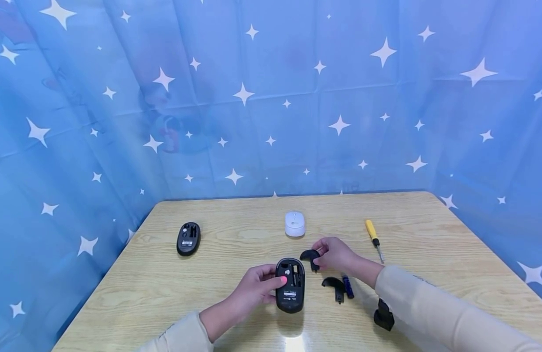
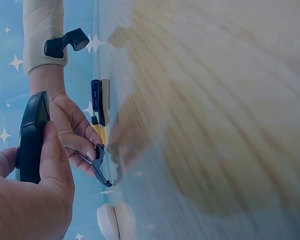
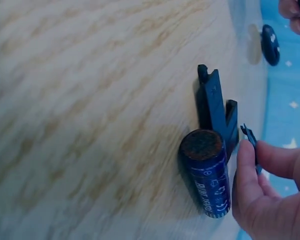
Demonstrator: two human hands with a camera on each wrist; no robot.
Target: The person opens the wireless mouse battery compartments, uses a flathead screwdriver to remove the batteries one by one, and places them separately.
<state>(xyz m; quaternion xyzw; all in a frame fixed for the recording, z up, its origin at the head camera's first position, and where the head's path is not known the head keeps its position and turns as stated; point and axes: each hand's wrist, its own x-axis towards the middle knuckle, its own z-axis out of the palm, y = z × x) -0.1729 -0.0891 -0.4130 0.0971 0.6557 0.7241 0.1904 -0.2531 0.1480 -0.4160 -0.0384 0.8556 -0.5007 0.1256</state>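
Observation:
My left hand (image 1: 252,287) grips a black computer mouse (image 1: 290,298), its underside facing me and its battery compartment uncovered. To the right of it, my right hand (image 1: 334,254) pinches a curved black battery cover (image 1: 308,254) by its edge, just above the table. In the right wrist view only a thin part of that cover (image 3: 251,137) shows between thumb and fingers. A second black battery cover (image 1: 335,283) lies on the table below the right hand. Beside this one rests a dark blue battery (image 3: 210,180), lying on its side.
A white mouse (image 1: 294,224) sits at the back middle of the wooden table (image 1: 235,230). Another black mouse (image 1: 188,239) lies underside up at the left. A yellow-handled screwdriver (image 1: 371,231) lies at the right. Blue star-patterned cloth (image 1: 271,117) hangs behind.

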